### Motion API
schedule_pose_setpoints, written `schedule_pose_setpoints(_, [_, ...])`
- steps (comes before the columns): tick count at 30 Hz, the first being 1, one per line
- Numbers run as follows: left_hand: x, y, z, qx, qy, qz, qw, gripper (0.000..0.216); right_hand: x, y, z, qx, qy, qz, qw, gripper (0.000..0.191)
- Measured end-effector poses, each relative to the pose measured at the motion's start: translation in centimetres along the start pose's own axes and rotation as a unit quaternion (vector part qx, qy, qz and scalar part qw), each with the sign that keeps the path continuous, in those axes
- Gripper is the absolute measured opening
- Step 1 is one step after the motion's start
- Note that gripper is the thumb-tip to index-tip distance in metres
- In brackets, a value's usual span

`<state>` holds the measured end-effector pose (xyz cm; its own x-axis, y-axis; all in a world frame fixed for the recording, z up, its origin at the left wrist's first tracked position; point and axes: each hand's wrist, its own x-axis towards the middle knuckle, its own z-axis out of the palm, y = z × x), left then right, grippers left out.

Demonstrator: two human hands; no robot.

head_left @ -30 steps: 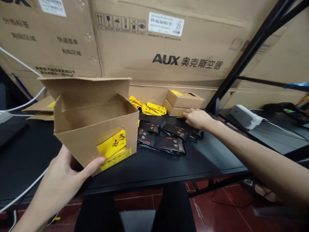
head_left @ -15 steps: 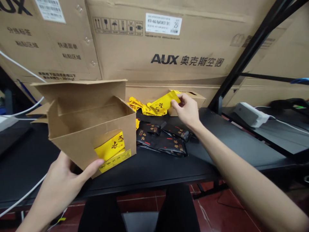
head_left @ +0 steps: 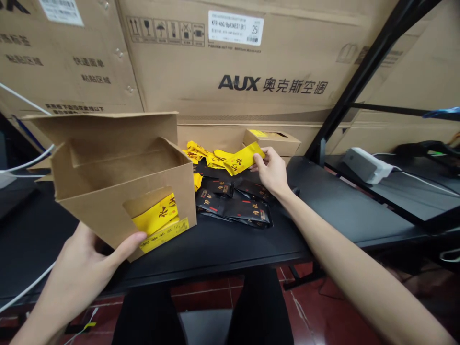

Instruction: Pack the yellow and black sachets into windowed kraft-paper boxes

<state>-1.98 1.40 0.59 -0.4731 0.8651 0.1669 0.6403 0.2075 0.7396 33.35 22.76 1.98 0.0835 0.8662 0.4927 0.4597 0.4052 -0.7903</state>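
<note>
My left hand (head_left: 89, 258) grips the lower front corner of an open brown cardboard box (head_left: 108, 206) tilted toward me, its lid flap standing up at the back. Yellow packets show through the box's cut-out window (head_left: 156, 220). My right hand (head_left: 273, 170) pinches one yellow packet (head_left: 242, 159) with black characters, held just above the table. Below it lie a heap of black packets (head_left: 237, 206) and, further back, a pile of yellow packets (head_left: 201, 155).
A small closed brown box (head_left: 276, 140) sits behind my right hand. Large AUX cartons (head_left: 251, 72) wall off the back. A black shelf post (head_left: 359, 81) rises at the right, with a white power adapter (head_left: 362, 165) beyond. White cables (head_left: 25, 287) run along the left of the black table (head_left: 323, 211).
My right hand left the small boxes at the back, picked up a yellow packet and now carries it left and down over the black packets. The left hand keeps holding the box.
</note>
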Motion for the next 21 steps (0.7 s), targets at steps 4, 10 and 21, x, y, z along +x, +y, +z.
schedule_pose_setpoints(4, [-0.3,0.8,-0.3,-0.003,-0.012,-0.005,1.000,0.090,0.0,0.3,0.1,0.001,-0.001,0.004,1.000,0.026])
schedule_pose_setpoints(10, [0.0,0.7,-0.1,-0.001,-0.023,-0.014,1.000,0.093,0.4,1.0,0.1,-0.011,-0.001,0.016,1.000,0.025])
schedule_pose_setpoints(21, [0.1,0.4,-0.2,0.000,-0.035,0.027,0.999,0.088,0.3,0.8,0.0,-0.041,0.004,0.019,0.999,0.025])
